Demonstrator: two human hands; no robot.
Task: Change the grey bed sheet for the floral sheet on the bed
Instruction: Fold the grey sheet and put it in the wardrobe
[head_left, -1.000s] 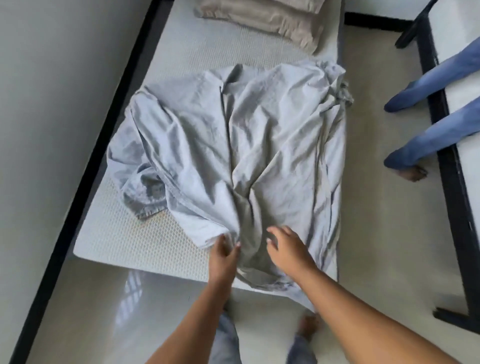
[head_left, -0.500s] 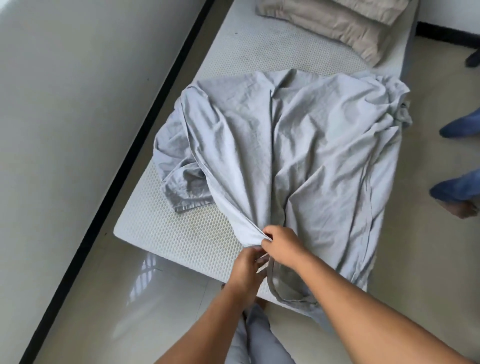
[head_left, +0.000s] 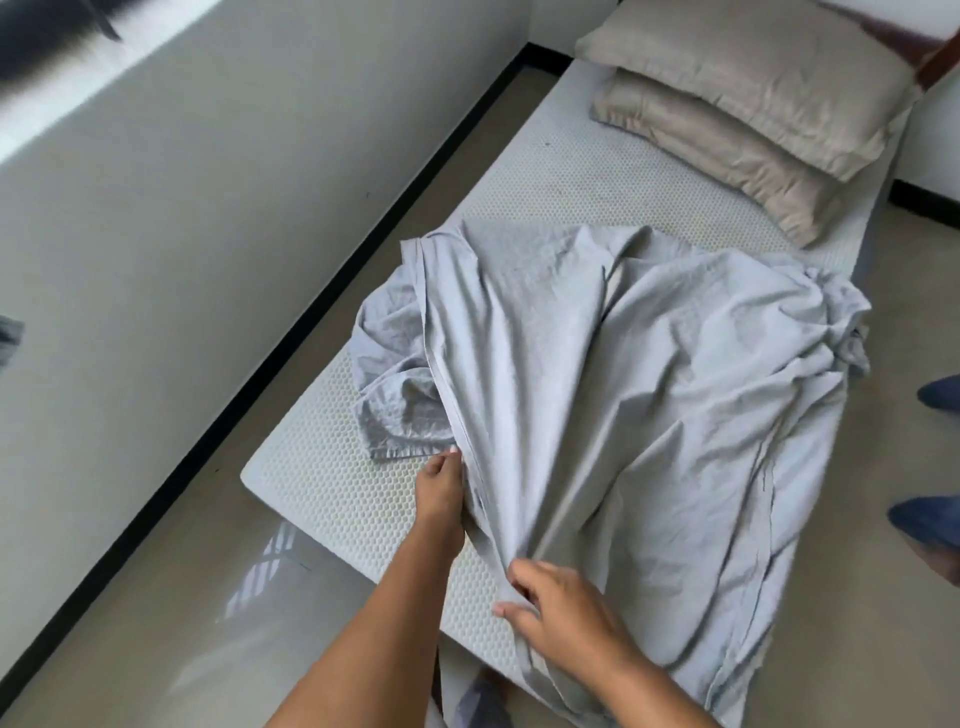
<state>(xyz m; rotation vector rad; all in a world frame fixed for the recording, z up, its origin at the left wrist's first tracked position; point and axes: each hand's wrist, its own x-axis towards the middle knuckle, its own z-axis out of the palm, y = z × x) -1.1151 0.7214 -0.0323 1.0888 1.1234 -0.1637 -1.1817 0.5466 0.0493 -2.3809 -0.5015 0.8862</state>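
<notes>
On the mattress (head_left: 332, 467), right hand (head_left: 566, 613), thumb hidden, seemingly pinches sheet (head_left: 649, 389).

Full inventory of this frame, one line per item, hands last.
grey sheet: 1, light grey, bunched over the near half of the mattress, trailing off the near end
mattress: 1, white, honeycomb texture, along the wall
pillows: 2, beige, stacked at the far end of the mattress
floral sheet: 0 in view
trouser legs: 2, blue, another person's, right edge
skirting: 1, black, base of the white wall
floor: beige, glossy
left hand: 1, grips the sheet's hemmed edge
right hand: 1, pinches a sheet fold near the mattress's near end
</notes>
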